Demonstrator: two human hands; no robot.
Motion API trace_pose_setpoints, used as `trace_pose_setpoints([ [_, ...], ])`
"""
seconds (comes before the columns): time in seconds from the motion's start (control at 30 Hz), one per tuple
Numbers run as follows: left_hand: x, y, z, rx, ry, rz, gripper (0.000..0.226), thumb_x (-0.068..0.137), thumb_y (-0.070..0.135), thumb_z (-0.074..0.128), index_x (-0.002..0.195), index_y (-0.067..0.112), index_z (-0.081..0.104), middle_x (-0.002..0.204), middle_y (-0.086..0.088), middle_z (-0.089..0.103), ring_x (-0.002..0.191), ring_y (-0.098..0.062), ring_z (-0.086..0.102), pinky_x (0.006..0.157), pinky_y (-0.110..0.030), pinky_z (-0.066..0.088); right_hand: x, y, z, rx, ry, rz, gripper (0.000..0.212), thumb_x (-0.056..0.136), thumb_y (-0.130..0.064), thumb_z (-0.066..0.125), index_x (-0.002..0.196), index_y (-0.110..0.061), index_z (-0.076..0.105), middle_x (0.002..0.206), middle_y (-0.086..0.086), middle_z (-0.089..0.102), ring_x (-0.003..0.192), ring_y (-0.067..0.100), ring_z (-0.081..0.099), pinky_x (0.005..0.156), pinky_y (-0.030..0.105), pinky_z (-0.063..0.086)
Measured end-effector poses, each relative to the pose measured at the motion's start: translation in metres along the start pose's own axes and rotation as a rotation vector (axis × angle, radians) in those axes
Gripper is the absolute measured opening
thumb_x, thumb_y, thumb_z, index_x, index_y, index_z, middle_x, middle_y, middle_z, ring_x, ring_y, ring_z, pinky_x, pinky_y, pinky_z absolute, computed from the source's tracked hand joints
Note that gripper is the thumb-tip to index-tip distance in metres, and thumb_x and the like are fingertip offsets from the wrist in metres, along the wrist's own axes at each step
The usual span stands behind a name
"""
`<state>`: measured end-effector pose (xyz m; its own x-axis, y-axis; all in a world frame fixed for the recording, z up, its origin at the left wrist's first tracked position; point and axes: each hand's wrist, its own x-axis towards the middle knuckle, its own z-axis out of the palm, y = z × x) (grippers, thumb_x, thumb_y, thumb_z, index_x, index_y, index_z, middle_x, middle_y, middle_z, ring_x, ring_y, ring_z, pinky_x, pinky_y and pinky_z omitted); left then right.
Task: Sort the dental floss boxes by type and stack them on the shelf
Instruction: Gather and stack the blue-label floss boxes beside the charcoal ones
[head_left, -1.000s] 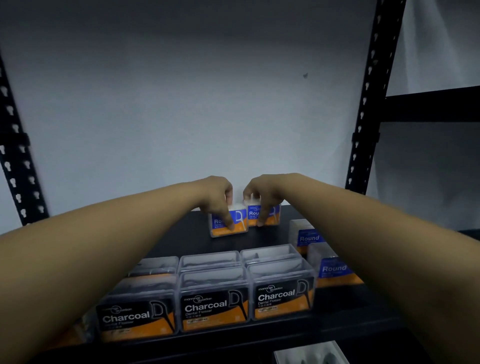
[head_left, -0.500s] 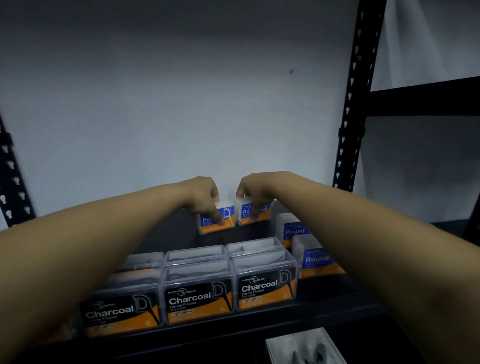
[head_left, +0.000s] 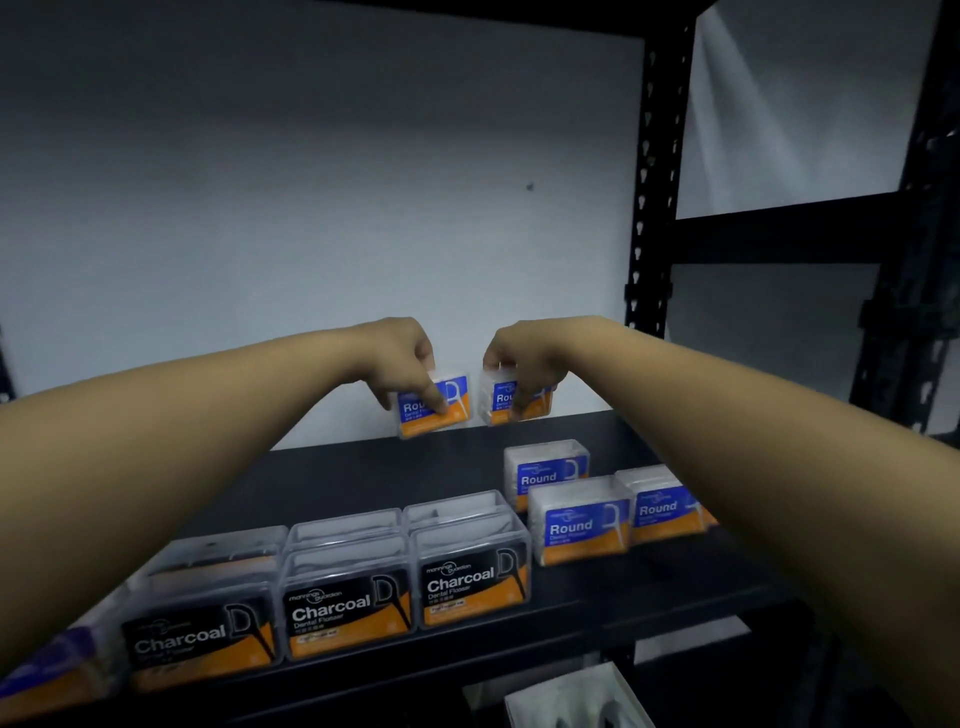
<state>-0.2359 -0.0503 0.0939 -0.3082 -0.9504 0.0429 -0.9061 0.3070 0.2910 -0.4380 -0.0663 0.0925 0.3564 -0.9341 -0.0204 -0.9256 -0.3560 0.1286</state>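
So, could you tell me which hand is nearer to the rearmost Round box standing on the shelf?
Right. The right hand is just above and behind that Round box, holding another box; the left hand is farther off to the left, holding its own.

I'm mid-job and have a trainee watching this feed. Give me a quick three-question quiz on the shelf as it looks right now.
1. True or false: each hand grips a blue Round box.
2. Which type stands at the front left of the shelf? A) Round B) Charcoal C) Mint
3. Fill in: besides the two held, ___ Round boxes stand on the shelf at the right.

Key
1. True: the left hand grips the left Round box, and the right hand grips the right Round box, both at the back.
2. B: the Charcoal boxes.
3. Three: the resting Round boxes.
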Motion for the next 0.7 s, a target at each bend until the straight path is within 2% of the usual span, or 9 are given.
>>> trace_pose_setpoints([
  [0.3, 0.0, 0.068, 0.0, -0.053, 0.038, 0.077, 0.046, 0.069, 0.034, 0.092, 0.101, 0.007, 0.073, 0.097, -0.008, 0.075, 0.086, -0.022, 0.074, 0.075, -0.044, 0.065, -0.06, 0.043, -0.01, -0.054, -0.007, 0.096, 0.049, 0.08, -0.022, 0.087, 0.123, -0.021, 0.065, 0.116, 0.002, 0.07, 0.098, 0.024, 0.07, 0.088, 0.043, 0.062],
  [0.5, 0.009, 0.105, 0.017, -0.101, 0.11, 0.148, 0.046, 0.066, 0.036, 0.093, 0.098, 0.011, 0.072, 0.092, -0.004, 0.074, 0.081, -0.019, 0.074, 0.071, -0.042, 0.065, -0.087, 0.068, -0.005, -0.119, -0.028, 0.144, 0.045, 0.084, -0.022, 0.082, 0.125, -0.021, 0.062, 0.112, -0.001, 0.066, 0.095, 0.019, 0.064, 0.082, 0.033, 0.054],
  [0.6, 0.015, 0.121, 0.028, -0.113, 0.11, 0.175, 0.045, 0.068, 0.035, 0.092, 0.1, 0.012, 0.07, 0.093, -0.003, 0.073, 0.081, -0.018, 0.074, 0.071, -0.038, 0.065, -0.091, 0.083, 0.002, -0.124, -0.044, 0.174, 0.048, 0.085, -0.019, 0.081, 0.129, -0.018, 0.062, 0.12, 0.002, 0.067, 0.1, 0.021, 0.064, 0.09, 0.035, 0.055],
  [0.7, 0.021, 0.133, 0.04, -0.118, 0.101, 0.198, 0.045, 0.07, 0.035, 0.091, 0.102, 0.011, 0.07, 0.094, -0.003, 0.073, 0.079, -0.015, 0.073, 0.069, -0.034, 0.065, -0.097, 0.096, 0.009, -0.125, -0.058, 0.209, 0.05, 0.085, -0.016, 0.079, 0.131, -0.016, 0.061, 0.117, 0.003, 0.066, 0.101, 0.021, 0.063, 0.092, 0.037, 0.054],
])
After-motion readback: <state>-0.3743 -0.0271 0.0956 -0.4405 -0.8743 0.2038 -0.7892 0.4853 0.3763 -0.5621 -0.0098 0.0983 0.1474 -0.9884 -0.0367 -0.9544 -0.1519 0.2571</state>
